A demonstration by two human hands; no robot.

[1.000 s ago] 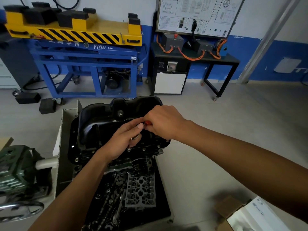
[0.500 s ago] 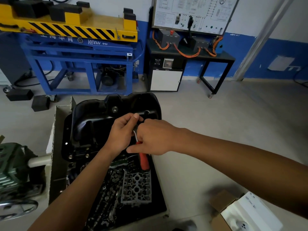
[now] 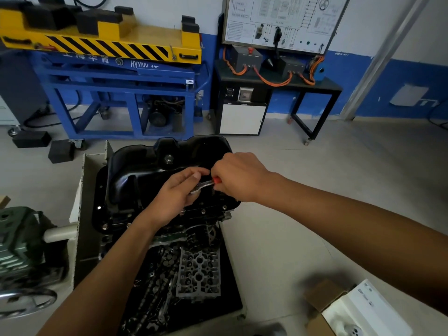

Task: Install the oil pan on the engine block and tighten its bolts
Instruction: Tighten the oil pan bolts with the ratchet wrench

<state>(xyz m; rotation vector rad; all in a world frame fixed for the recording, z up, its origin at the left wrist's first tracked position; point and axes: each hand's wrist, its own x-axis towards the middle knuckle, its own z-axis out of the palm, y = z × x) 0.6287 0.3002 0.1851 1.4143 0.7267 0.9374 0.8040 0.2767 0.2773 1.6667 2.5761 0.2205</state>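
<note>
Your right hand, curled round the wrench, has swung away from you. Your left hand pinches its head, seemingly over a hidden bolt on the oil pan. Tightening is in hand; the next stroke needs squareness.

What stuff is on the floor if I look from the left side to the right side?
green machine → oil pan → box

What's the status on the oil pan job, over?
Right hand grips the wrench by its red handle, left hand holds the head end. Oil pan in place, bolts showing along near edge. Nothing seen in the way.
</note>
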